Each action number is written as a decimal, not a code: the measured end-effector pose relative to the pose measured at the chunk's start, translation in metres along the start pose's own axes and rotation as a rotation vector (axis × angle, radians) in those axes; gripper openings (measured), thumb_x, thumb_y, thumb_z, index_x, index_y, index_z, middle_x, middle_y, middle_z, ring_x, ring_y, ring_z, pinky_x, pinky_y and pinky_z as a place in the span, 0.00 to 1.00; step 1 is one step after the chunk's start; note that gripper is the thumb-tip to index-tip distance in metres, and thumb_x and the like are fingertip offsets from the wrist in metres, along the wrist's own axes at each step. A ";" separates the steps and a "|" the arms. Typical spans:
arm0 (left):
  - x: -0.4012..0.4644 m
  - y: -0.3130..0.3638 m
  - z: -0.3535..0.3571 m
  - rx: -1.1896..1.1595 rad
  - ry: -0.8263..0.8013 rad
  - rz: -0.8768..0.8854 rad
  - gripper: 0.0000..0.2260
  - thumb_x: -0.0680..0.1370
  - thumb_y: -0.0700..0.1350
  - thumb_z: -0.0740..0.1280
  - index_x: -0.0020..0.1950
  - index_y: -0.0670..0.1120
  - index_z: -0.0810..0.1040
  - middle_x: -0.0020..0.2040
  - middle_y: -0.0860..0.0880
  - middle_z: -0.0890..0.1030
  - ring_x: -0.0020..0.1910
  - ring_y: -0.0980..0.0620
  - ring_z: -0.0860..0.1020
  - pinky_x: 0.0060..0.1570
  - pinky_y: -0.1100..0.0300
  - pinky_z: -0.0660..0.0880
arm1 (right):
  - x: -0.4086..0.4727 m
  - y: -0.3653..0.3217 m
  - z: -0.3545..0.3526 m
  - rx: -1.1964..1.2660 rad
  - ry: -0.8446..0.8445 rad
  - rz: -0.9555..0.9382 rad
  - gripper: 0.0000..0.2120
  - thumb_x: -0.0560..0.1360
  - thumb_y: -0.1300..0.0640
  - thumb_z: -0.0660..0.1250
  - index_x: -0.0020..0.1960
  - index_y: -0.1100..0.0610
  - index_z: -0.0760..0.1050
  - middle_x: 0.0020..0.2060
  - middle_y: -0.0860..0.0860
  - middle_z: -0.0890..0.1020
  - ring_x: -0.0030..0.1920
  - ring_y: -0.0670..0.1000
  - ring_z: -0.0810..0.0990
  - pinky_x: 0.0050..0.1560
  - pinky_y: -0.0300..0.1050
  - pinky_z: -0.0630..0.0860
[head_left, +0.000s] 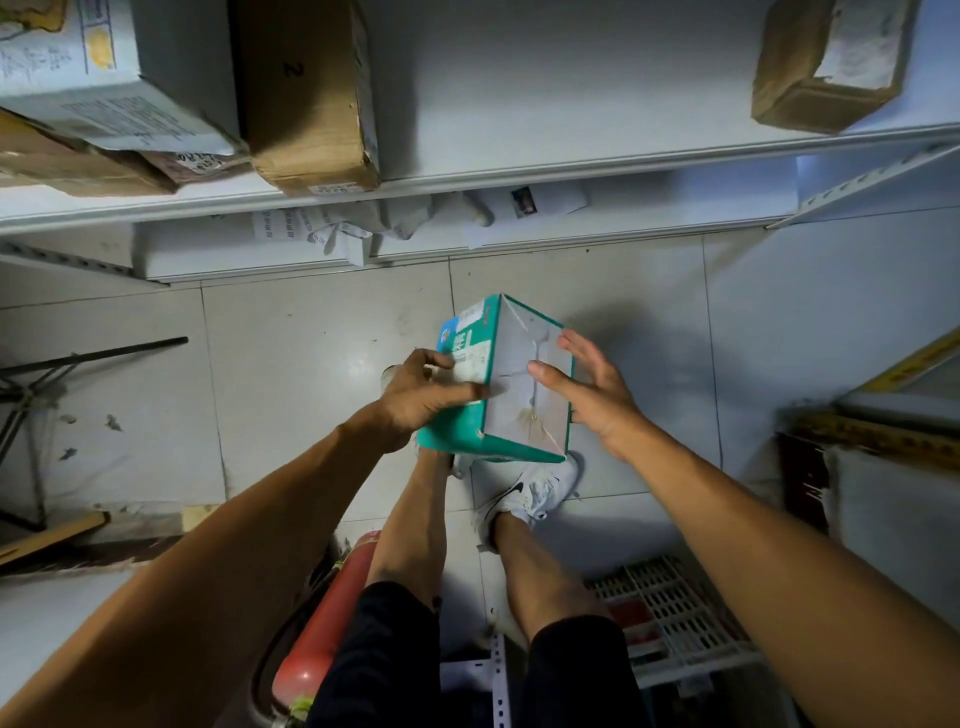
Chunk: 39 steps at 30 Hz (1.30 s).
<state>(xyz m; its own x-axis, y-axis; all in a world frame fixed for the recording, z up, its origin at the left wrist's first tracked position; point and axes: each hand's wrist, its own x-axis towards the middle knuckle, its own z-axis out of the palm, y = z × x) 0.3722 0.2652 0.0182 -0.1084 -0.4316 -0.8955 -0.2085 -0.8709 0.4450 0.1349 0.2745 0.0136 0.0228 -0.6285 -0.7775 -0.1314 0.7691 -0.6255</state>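
Teal box (519, 384) | left hand (421, 395) grips its labelled side | right hand (587, 387) spread open at its opposite edge

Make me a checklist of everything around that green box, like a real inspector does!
Surface: grey tiled floor, scuffed and stained.
Job's things: green box, held in the air, its creased white face up.
Clutter: loose papers under the shelf; red fire extinguisher beside the legs; white crate.
Hands: left hand grips the box's left side; right hand open and flat at its right side.
Cables: nothing seen.
Surroundings: white shelf carrying cardboard boxes.
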 end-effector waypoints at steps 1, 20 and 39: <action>0.001 0.001 0.009 0.049 0.048 0.065 0.35 0.62 0.53 0.85 0.60 0.46 0.69 0.59 0.51 0.72 0.55 0.55 0.77 0.47 0.62 0.82 | -0.001 -0.001 0.003 0.017 0.021 0.032 0.40 0.62 0.32 0.77 0.70 0.40 0.70 0.65 0.40 0.75 0.61 0.47 0.79 0.53 0.55 0.82; 0.001 -0.025 0.057 -0.001 0.043 0.143 0.47 0.73 0.46 0.79 0.81 0.60 0.51 0.55 0.43 0.83 0.47 0.44 0.87 0.38 0.47 0.84 | 0.016 0.034 -0.022 -0.171 -0.023 0.050 0.27 0.66 0.47 0.81 0.61 0.37 0.74 0.54 0.40 0.83 0.52 0.43 0.83 0.54 0.52 0.83; 0.007 0.025 0.104 -0.176 -0.184 0.135 0.15 0.79 0.44 0.72 0.58 0.46 0.66 0.54 0.38 0.85 0.47 0.39 0.85 0.50 0.41 0.83 | -0.035 0.060 -0.077 0.305 0.440 0.055 0.13 0.77 0.44 0.71 0.54 0.53 0.78 0.49 0.47 0.85 0.52 0.53 0.85 0.42 0.41 0.80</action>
<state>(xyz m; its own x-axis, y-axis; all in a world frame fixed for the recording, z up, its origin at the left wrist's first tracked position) 0.2656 0.2652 0.0236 -0.3012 -0.5111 -0.8050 -0.0095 -0.8426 0.5385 0.0499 0.3336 0.0080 -0.4019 -0.5256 -0.7499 0.1746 0.7599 -0.6262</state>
